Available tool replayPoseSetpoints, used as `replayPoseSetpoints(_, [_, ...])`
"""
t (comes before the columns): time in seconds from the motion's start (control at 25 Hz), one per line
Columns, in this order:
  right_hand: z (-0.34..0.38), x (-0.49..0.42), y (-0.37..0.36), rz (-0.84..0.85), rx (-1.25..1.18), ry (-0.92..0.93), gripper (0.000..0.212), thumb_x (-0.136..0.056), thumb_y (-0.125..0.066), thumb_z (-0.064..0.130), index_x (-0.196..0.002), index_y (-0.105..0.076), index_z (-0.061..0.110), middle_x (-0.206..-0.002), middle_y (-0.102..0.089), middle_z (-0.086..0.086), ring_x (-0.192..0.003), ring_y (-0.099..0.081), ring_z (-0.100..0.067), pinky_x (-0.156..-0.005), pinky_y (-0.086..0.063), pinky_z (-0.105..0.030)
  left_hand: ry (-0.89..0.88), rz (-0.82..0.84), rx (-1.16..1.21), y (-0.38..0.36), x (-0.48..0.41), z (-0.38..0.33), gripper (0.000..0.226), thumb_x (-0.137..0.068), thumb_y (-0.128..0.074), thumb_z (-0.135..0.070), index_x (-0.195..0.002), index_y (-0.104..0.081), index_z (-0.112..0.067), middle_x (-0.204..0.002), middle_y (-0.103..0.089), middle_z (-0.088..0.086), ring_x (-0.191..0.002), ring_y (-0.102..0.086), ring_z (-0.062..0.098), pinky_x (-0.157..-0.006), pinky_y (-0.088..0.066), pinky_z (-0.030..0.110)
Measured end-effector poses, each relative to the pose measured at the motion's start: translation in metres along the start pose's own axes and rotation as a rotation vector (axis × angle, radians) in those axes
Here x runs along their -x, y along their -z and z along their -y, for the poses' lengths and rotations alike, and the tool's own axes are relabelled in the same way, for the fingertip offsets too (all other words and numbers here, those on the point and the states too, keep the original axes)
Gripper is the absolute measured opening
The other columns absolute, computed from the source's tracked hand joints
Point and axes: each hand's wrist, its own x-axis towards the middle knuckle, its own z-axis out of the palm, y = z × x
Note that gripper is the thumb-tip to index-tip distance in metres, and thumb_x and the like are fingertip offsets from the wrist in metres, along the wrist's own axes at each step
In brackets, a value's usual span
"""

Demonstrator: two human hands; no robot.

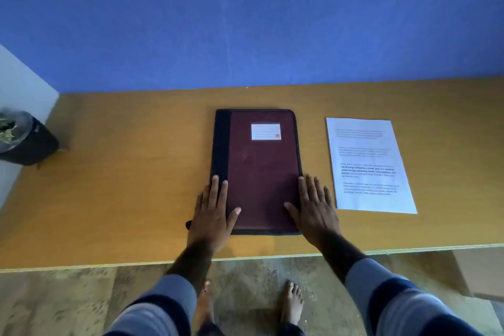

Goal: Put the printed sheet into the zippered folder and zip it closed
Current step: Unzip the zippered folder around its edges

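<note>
A maroon zippered folder [259,169] with a black spine and a white label lies closed and flat in the middle of the wooden table [122,185]. My left hand [212,213] rests flat on its near left corner, fingers spread. Over the folder's near right edge lies my right hand [316,207], also flat and spread. Neither hand grips anything. The printed sheet [368,166], white with several blocks of text, lies flat on the table to the right of the folder, apart from it.
A dark pot with a plant [24,139] stands at the table's left end by a white wall. A blue wall backs the table. My bare feet stand on the floor below the table's front edge [245,258].
</note>
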Motion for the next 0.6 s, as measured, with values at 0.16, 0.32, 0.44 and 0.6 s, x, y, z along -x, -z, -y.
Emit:
replayPoseSetpoints(0.16, [-0.005,0.008,-0.014,-0.022,-0.001,0.026,0.085,-0.098,-0.015,0.069,-0.162,0.001,0.014,-0.17,-0.002,-0.007,-0.157,0.002,-0.026,-0.127,-0.004,-0.046,0.039,-0.03,-0.014,-0.008,0.002,-0.003,0.079,-0.101,-0.014,-0.065,-0.162,0.006,-0.019,-0.17,0.017,0.006,-0.157,0.007,0.027,-0.127,-0.009,0.045])
replayPoseSetpoints(0.32, [-0.009,0.005,-0.015,-0.013,-0.001,0.05,0.085,-0.099,-0.015,0.069,-0.162,0.003,0.015,-0.17,0.001,-0.006,-0.157,0.004,-0.025,-0.127,-0.002,-0.046,0.065,-0.024,-0.011,-0.01,0.002,-0.004,0.078,-0.102,-0.019,-0.064,-0.162,0.007,-0.021,-0.17,0.018,0.003,-0.157,0.008,0.024,-0.127,-0.01,0.042])
replayPoseSetpoints(0.44, [-0.012,0.006,-0.015,-0.012,0.011,0.055,0.085,-0.098,-0.018,0.07,-0.162,-0.004,0.014,-0.169,-0.007,-0.007,-0.157,-0.002,-0.026,-0.127,-0.007,-0.049,0.072,-0.027,-0.001,-0.01,0.006,-0.008,0.078,-0.102,-0.019,-0.064,-0.162,0.008,-0.022,-0.17,0.019,0.002,-0.157,0.01,0.024,-0.127,-0.009,0.041])
replayPoseSetpoints(0.6, [-0.013,0.007,-0.013,0.007,0.039,0.039,0.086,-0.098,-0.017,0.071,-0.162,-0.01,0.015,-0.169,-0.013,-0.008,-0.157,-0.008,-0.027,-0.125,-0.014,-0.053,0.052,-0.024,0.029,-0.009,0.009,-0.005,0.079,-0.102,-0.019,-0.064,-0.163,0.001,-0.018,-0.171,0.014,0.004,-0.158,0.006,0.025,-0.127,-0.01,0.041])
